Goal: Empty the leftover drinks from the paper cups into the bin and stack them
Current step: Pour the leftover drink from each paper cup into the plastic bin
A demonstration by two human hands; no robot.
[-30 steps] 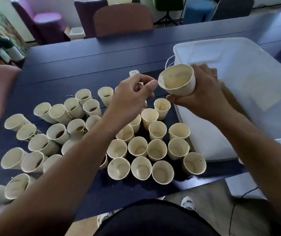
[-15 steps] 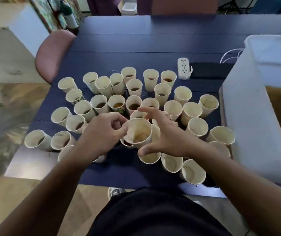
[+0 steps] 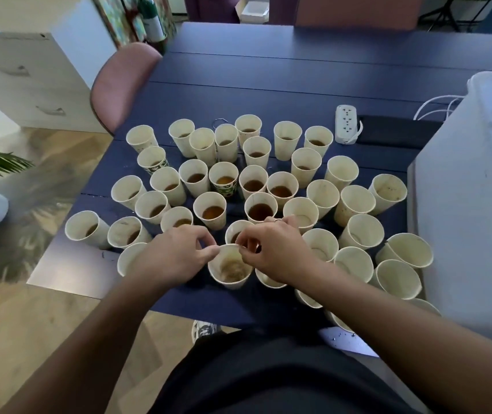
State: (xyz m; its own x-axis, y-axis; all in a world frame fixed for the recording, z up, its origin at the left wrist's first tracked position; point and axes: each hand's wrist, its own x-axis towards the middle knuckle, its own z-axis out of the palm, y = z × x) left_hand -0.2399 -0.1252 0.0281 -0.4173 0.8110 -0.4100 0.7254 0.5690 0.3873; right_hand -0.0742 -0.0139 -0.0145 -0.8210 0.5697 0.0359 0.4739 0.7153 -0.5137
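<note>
Now both hands, left hand, right hand, pinch upright empty cup; mouth up.

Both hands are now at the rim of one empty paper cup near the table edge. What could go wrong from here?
1. Full cups stand right behind the hands; the right hand could knock one over as it lifts away.
2. The pinched cup sits near the table's front edge and may tip off.
3. A power strip lies beside the cups, so a spill might reach it.

Head view looks steeply down, close, over the table.
</note>
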